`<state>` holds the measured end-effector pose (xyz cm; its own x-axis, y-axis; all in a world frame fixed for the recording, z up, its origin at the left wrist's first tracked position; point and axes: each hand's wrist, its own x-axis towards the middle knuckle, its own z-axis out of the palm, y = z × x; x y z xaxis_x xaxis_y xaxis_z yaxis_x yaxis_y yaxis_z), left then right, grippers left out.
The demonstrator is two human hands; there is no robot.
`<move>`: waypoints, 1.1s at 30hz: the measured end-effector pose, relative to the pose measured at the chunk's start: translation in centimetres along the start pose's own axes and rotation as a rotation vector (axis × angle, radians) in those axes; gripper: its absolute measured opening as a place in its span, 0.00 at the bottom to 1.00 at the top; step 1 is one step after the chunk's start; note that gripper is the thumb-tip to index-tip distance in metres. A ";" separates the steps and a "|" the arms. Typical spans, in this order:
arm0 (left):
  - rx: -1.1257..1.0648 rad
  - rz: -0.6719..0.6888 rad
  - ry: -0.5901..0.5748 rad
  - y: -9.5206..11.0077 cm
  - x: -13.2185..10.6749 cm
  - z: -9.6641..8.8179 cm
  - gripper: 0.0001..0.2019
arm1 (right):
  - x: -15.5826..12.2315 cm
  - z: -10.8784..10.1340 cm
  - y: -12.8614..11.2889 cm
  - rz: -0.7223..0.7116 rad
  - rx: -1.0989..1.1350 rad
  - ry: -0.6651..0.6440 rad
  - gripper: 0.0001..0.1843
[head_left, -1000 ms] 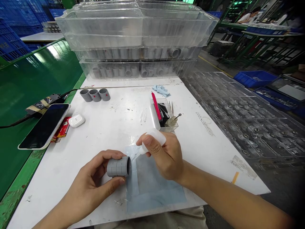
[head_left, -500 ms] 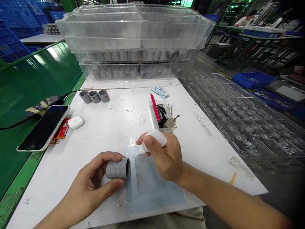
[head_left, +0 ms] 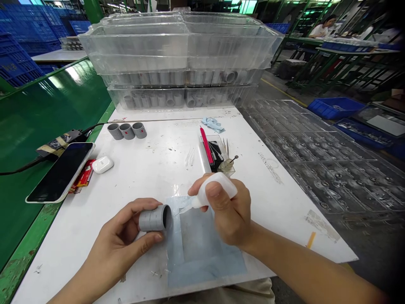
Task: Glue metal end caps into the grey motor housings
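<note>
My left hand (head_left: 126,238) is closed round a short grey cylindrical sleeve (head_left: 152,218), its open end turned to the right. In my right hand (head_left: 229,211) is a small white squeeze bottle (head_left: 218,188) with a thin clear nozzle (head_left: 186,209). The nozzle tip points left toward the sleeve's mouth, a short gap away from it. Under my right hand lies a light blue cloth (head_left: 205,270) with a greyish square sheet (head_left: 199,236) on it. Three more grey sleeves (head_left: 127,131) stand in a row at the back left of the white table (head_left: 158,164).
A small box (head_left: 218,158) holds a red pen (head_left: 206,145), tweezers and a little jar. Cotton swabs (head_left: 190,157) lie beside it. A phone (head_left: 61,171) and white case (head_left: 103,164) are left. Stacked clear trays (head_left: 186,50) stand behind; a person (head_left: 322,28) sits far right.
My right hand has drawn the bottle back to the right, so its nozzle is farther from the sleeve's mouth. The sleeve in my left hand has turned slightly.
</note>
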<state>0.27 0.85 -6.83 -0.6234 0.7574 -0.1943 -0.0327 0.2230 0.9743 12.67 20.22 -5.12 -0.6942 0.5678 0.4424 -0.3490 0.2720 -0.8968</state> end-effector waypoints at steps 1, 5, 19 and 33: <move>-0.013 0.049 0.003 -0.1 0.1 0.0 0.15 | 0.0 0.1 0.0 -0.017 -0.017 -0.019 0.22; -0.083 0.104 -0.041 -0.5 0.2 0.0 0.11 | 0.2 0.3 0.1 -0.077 -0.084 -0.073 0.24; -0.095 0.039 -0.095 -0.4 0.1 -0.1 0.08 | 0.2 0.6 0.6 -0.046 -0.184 -0.074 0.22; -0.131 0.039 -0.105 -0.3 0.1 0.0 0.08 | 0.3 0.7 0.5 -0.041 -0.203 -0.080 0.23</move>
<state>0.21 0.85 -7.17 -0.5416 0.8253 -0.1602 -0.1159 0.1154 0.9865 11.82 19.99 -5.39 -0.7327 0.4917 0.4705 -0.2494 0.4493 -0.8579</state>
